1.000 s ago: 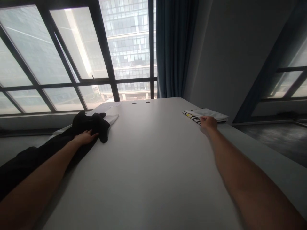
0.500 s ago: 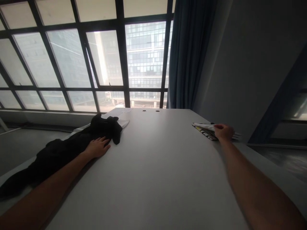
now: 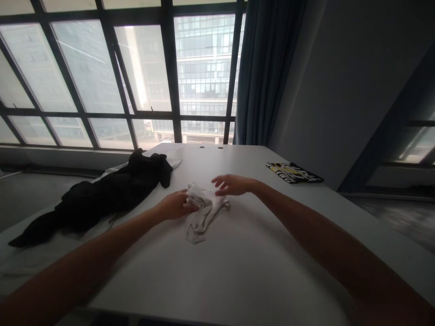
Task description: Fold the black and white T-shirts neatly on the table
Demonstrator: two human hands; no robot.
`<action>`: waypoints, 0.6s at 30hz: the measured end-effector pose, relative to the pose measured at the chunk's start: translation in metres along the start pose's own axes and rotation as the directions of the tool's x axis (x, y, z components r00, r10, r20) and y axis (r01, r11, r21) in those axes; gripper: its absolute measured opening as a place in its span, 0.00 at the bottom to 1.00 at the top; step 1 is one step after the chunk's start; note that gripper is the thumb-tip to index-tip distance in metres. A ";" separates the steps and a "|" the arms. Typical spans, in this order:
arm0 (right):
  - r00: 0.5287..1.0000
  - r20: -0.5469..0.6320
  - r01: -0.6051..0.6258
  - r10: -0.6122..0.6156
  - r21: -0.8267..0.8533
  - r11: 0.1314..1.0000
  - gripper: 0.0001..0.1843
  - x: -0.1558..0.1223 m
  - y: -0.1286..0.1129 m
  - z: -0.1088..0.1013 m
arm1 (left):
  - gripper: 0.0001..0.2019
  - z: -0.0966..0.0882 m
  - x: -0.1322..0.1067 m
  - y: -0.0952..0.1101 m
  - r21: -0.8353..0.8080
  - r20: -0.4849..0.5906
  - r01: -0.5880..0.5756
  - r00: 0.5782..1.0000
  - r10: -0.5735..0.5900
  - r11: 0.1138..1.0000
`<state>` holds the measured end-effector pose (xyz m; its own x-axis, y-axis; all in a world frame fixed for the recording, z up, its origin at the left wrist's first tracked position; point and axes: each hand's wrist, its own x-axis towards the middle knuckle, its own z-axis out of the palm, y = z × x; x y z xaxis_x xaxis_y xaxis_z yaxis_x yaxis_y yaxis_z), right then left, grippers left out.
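Note:
A crumpled white cloth (image 3: 204, 210) lies in the middle of the white table (image 3: 238, 262). My left hand (image 3: 176, 204) grips its left edge with the fingers closed on the fabric. My right hand (image 3: 233, 184) hovers just above the cloth's far right side, fingers spread and holding nothing. A folded black, white and yellow patterned cloth (image 3: 294, 172) lies at the table's far right, well away from both hands.
A heap of black clothing (image 3: 112, 192) stretches along the table's left side, partly over a white piece. Two round cable holes (image 3: 210, 147) sit near the far edge. Large windows and a dark blue curtain (image 3: 265, 72) stand behind the table.
My right hand pulled the white cloth off the patterned cloth at the far right and brought it to the table's middle. My left hand left the black clothing and took hold of the white cloth.

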<state>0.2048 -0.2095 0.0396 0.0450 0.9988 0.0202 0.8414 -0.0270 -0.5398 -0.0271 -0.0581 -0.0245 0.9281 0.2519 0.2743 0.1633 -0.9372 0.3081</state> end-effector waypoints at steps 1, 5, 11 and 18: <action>0.994 0.107 -0.011 0.025 -0.124 0.992 0.27 -0.006 -0.006 0.014 | 0.20 0.004 -0.001 0.004 0.007 -0.029 -0.012 1.000 0.012 1.000; 0.997 0.072 0.036 -0.002 -0.479 0.877 0.17 -0.024 -0.026 0.055 | 0.14 0.011 -0.001 0.003 -0.031 -0.131 -0.019 0.991 0.015 0.999; 0.983 0.181 0.084 -0.019 -0.355 0.931 0.07 -0.031 -0.026 0.024 | 0.18 -0.040 -0.005 -0.008 -0.141 -0.122 -0.023 0.993 0.005 0.990; 0.954 0.233 -0.135 0.191 -0.237 0.962 0.10 -0.026 0.020 -0.060 | 0.21 -0.132 -0.024 -0.043 0.094 -0.162 0.133 0.980 -0.117 0.987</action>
<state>0.2530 -0.2381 0.0791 0.0778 0.9569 -0.2799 0.9310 -0.1701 -0.3228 -0.1011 0.0077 0.0763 0.8362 0.3951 0.3803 0.3160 -0.9139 0.2547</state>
